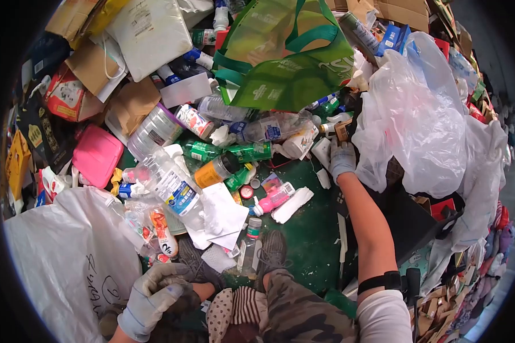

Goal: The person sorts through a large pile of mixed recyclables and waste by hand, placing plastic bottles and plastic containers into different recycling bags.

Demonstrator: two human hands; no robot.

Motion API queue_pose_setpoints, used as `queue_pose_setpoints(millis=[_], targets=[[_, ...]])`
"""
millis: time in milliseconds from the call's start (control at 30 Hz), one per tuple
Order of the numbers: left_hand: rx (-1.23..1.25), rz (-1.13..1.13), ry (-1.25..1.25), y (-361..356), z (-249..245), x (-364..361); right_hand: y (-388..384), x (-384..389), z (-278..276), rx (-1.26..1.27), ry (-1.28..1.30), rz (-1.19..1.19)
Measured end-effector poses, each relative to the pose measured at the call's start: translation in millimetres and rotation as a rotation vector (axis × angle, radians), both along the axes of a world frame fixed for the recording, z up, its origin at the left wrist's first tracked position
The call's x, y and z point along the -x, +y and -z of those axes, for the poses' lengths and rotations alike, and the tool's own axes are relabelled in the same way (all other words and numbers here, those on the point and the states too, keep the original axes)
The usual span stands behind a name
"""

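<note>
The right hand (pixel 342 158), gloved, reaches out at the end of an extended arm and is plainly the nearer of the two hands to the white container (pixel 321 151). That container lies just beside the fingers, on their left, among mixed refuse above the green floor (pixel 325 217). Its long axis appears to run away from the wearer, leaning slightly left at the far end, roughly in line with the forearm. A small brown box (pixel 344 130) sits just beyond the fingertips. The fingers point forward and are partly bent; contact with either item, or a grip on one, cannot be confirmed. A translucent plastic bag (pixel 418 128) bulks up close on the right side.

The left hand (pixel 154 294), also gloved, is well apart, low on the left beside a white sack (pixel 68 251). Its fingers are curled inward; nothing shows in them, though the palm is hidden.
</note>
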State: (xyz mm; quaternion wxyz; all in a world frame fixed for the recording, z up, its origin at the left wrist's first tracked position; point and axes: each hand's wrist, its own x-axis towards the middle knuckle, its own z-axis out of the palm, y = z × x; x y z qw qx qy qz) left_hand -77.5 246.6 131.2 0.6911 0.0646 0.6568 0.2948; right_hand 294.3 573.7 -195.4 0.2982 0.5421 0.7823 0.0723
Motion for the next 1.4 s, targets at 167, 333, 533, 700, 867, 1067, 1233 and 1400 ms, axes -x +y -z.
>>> queue_pose_setpoints(millis=[167,333,533,700,867,1067,1233,1400], targets=[[-0.024,-0.032,-0.029,-3.6,2.8,2.0,0.4,64.2,-46.4,0.085,-0.015,0.109],[-0.008,-0.026,-0.083,-3.9,9.5,1.3,-29.1,63.6,-33.6,0.201,0.090,0.064],[-0.011,0.050,-0.124,24.2,4.3,0.7,-83.9,87.5,-82.3,0.717,0.500,-0.405],[-0.005,0.053,-0.120,32.9,0.1,-10.6,-17.6,156.7,-162.2,-0.041,0.864,-0.929],[0.047,0.029,-0.073,20.4,14.2,-22.3,84.8,209.8,-142.0,-0.471,0.274,-0.803],[0.038,0.024,-0.081,16.7,20.1,-19.2,99.6,132.2,-60.8,0.048,0.412,-0.073],[-0.004,0.050,-0.104,15.9,23.1,-18.2,92.9,118.5,-88.1,-0.219,0.726,-0.161],[-0.120,0.191,0.029,38.6,1.0,-17.9,121.7,127.9,-148.9,-0.295,1.882,0.404]])
